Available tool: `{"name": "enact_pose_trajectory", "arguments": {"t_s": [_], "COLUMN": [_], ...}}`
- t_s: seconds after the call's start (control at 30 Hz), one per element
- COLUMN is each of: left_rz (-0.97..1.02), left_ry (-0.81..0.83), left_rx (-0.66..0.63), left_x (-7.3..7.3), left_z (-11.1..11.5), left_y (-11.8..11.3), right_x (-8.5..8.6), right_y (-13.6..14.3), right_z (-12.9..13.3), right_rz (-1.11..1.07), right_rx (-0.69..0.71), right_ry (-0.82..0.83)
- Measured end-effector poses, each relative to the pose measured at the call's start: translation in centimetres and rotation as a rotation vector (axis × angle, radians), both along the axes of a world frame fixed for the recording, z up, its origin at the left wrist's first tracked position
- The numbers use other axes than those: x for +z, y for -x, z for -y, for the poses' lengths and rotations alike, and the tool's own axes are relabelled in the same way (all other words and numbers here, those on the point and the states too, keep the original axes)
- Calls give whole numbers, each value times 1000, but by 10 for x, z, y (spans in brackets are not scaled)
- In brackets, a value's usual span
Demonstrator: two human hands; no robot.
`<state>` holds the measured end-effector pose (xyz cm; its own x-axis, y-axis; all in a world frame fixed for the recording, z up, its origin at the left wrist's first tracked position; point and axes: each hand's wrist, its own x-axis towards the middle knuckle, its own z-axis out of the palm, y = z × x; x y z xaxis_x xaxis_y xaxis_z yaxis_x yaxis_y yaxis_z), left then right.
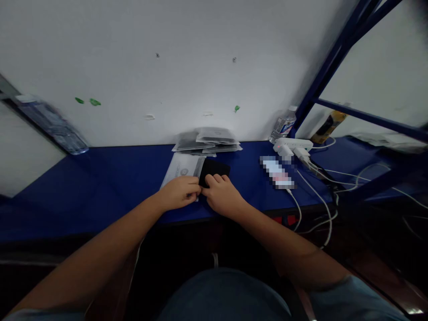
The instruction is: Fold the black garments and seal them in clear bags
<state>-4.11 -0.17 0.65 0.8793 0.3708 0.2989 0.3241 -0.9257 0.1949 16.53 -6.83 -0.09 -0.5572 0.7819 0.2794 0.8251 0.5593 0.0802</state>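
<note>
A frosted plastic bag (179, 165) with a printed mark lies flat on the blue desk, its mouth facing right. At that mouth is a flat black item (216, 167), perhaps folded cloth; whether part of it sits inside the bag I cannot tell. My left hand (181, 192) is closed on the bag's near edge by the opening. Close beside it, my right hand (222, 194) has its fingers curled over the near side of the black item. The two hands' fingertips nearly meet, and they hide the bag's near corner.
Several filled frosted bags (217, 135) are stacked against the wall. To the right are a phone (277, 172) on a cable, a white power strip (294, 144) with plugs, and a water bottle (283, 125). A large clear bottle (53, 125) stands far left. Blue metal bars (321, 84) rise on the right.
</note>
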Motion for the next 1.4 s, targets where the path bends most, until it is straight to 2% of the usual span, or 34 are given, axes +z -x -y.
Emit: {"name": "enact_pose_trajectory", "arguments": {"t_s": [0.1,0.2,0.27,0.37,0.5,0.63,0.77,0.9,1.1,1.2,1.4], "left_rz": [29,88,170,258,281,296,289,175,-11,-85,-96], "left_ry": [-51,-20,28,74,186,298,279,301,230,220,223], "left_rx": [5,16,73,195,313,363,467,537,641,640,655], "left_x": [0,-2,-3,-3,-4,-6,-3,3,27,36,29], "left_z": [-1,-3,-5,-7,-9,-10,-13,-17,-32,-44,-47], "left_y": [-2,-2,-2,-4,-7,-5,-6,-14,-39,-49,-53], "right_x": [2,7,11,16,12,5,6,9,8,6,3], "right_y": [-2,-17,-30,-43,-39,-30,-25,-21,-24,-25,-20], "right_z": [-7,-24,-38,-55,-59,-52,-48,-45,-43,-41,-40], "right_rz": [-56,-241,-400,-490,-380,-281,-156,-70,-45,-38,-53], "right_rx": [35,159,246,270,334,361,353,340,320,306,324], "right_ry": [44,175,245,210,186,127,79,83,74,76,60]}}
